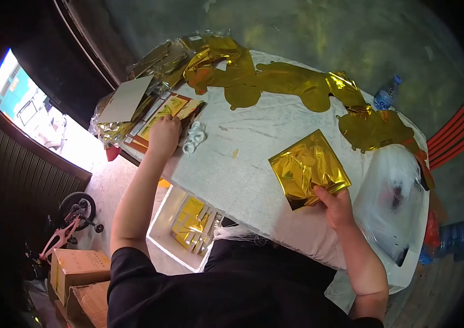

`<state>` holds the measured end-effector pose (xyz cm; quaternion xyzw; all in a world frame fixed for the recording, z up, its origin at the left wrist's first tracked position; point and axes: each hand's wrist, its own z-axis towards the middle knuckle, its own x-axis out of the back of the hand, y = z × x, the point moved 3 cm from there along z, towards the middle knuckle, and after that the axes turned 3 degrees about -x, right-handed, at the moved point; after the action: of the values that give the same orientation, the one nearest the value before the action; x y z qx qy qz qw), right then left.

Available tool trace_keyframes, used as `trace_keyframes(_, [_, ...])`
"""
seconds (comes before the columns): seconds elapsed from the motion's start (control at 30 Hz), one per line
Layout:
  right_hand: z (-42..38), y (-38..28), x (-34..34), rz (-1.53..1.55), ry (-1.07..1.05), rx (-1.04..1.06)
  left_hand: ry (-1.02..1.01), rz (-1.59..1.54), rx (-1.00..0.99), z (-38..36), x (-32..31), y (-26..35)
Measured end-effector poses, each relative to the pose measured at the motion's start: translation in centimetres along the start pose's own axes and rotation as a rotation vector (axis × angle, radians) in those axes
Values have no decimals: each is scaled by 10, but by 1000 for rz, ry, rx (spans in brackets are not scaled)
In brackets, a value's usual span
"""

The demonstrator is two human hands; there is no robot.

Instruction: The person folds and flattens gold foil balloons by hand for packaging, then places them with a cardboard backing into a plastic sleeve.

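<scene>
My right hand grips a folded square of shiny gold foil by its near edge, thumb on top, over the right part of the table. At the left, my left hand reaches onto a pile of gold and red printed packets. Its fingers are bunched at the packets' surface, and what lies between the fingertips is hidden. Just right of that hand sit several white rings, perhaps rolls of ribbon. Flattened gold foil balloons stretch along the far side of the table.
The table has a whitish cover. Clear-wrapped packets and a grey card lie at its left end. A water bottle and a clear plastic bag are at the right. Below stands a white foam box holding gold packets; cardboard boxes are lower left.
</scene>
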<state>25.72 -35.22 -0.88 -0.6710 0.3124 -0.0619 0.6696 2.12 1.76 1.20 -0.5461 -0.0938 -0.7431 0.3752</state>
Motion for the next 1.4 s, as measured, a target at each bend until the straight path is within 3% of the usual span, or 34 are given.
trace_keyframes(0.3, [-1, -2, 3, 3, 15, -36, 55, -373, 214, -2, 24, 0])
trace_keyframes(0.47, [-1, -1, 3, -28, 24, -38, -141, -754, 343, 5, 2, -25])
trace_keyframes(0.63, [-2, 1, 4, -19, 17, -67, -257, -897, 420, 7, 3, -35])
trace_keyframes(0.73, [-1, 2, 2, -17, 21, -22, -141, -999, 454, 9, 7, -45])
trace_keyframes(0.83, [-1, 2, 1, 0, 17, 33, -51, -845, 363, 12, 36, -55])
trace_keyframes(0.9, [-1, 2, 1, 2, 15, 39, 207, -524, 162, 12, 78, -52])
trace_keyframes(0.97, [-1, 0, 3, -48, 36, 102, 296, -484, 148, 10, 131, -43])
trace_keyframes(1.1, [1, -13, 18, 46, 182, 118, 637, -762, 234, -1, 194, -27])
trace_keyframes(1.17, [4, -23, 35, 235, 179, 277, 677, -756, 294, -2, 194, -13])
trace_keyframes(1.23, [2, -34, 39, 285, 211, 284, 593, -921, 128, 1, 162, 6])
trace_keyframes(1.27, [1, -40, 41, 336, 245, 294, 439, -1018, 261, 0, 138, 25])
trace_keyframes(1.3, [1, -41, 44, 378, 305, 279, 321, -1031, 265, -5, 132, 51])
trace_keyframes(1.33, [2, -40, 47, 383, 295, 289, 38, -1030, 357, -11, 117, 74])
trace_keyframes(1.37, [3, -36, 49, 387, 286, 300, -8, -1264, 287, -21, 92, 94])
trace_keyframes(1.4, [4, -32, 48, 343, 273, 283, -14, -1266, 232, -29, 78, 112])
